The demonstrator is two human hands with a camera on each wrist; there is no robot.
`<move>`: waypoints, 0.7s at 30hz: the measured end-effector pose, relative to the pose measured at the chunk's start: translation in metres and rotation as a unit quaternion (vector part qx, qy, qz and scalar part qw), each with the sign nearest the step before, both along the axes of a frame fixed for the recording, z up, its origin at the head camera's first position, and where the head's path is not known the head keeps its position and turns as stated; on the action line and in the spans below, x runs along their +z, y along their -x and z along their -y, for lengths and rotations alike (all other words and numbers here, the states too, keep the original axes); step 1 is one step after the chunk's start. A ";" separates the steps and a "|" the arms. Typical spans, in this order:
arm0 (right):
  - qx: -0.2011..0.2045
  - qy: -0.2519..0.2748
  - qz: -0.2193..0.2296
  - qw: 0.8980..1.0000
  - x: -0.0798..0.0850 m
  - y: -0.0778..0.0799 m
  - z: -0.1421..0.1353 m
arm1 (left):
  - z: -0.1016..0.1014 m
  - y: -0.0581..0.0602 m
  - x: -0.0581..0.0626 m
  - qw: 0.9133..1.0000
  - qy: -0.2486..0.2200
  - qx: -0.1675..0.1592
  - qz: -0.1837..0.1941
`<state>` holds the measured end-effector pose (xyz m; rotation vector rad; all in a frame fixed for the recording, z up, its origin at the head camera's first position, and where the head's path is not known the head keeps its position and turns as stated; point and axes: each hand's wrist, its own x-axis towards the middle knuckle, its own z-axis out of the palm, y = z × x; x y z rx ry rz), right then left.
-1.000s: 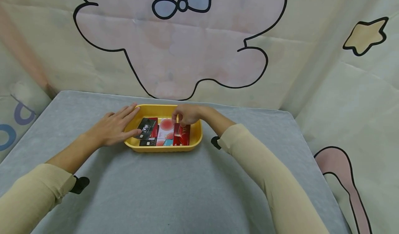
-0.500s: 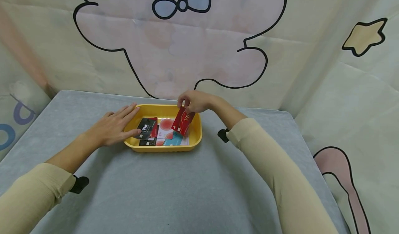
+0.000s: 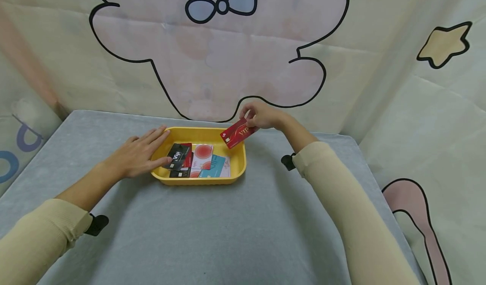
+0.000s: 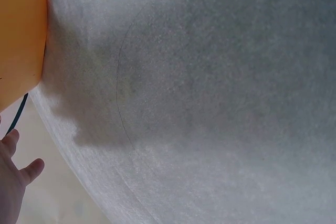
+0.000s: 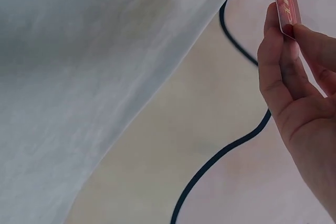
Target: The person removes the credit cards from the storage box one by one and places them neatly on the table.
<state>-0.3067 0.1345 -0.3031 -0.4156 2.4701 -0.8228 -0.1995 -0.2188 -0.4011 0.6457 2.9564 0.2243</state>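
Observation:
My right hand pinches a red VIP card by one end, raised over the right rear corner of a yellow tray. In the right wrist view, thumb and fingers press on the same card. My left hand rests with straight fingers on the tray's left rim, its thumb reaching inside near a black VIP card. Also in the tray lie a white card with a red circle, a teal card and several others, partly overlapped.
A grey cloth covers the table. Behind it hangs a pale curtain with cartoon outlines, close to the tray's far side. Another curtain with a star hangs at the right.
The right hand has lifted the red VIP card out of the tray's right part and moved it up and right, uncovering the teal card. My left hand has stayed put.

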 end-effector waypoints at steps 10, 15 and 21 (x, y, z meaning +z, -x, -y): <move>-0.061 0.020 0.017 0.998 -0.006 0.005 -0.047 | -0.001 0.000 0.001 1.000 0.002 0.000 -0.001; -0.076 0.054 0.032 0.995 -0.011 0.006 -0.065 | -0.001 0.000 0.001 1.000 0.001 0.001 0.001; -0.093 0.060 0.041 0.993 -0.018 0.006 -0.077 | 0.000 -0.001 0.001 1.000 0.000 0.001 0.000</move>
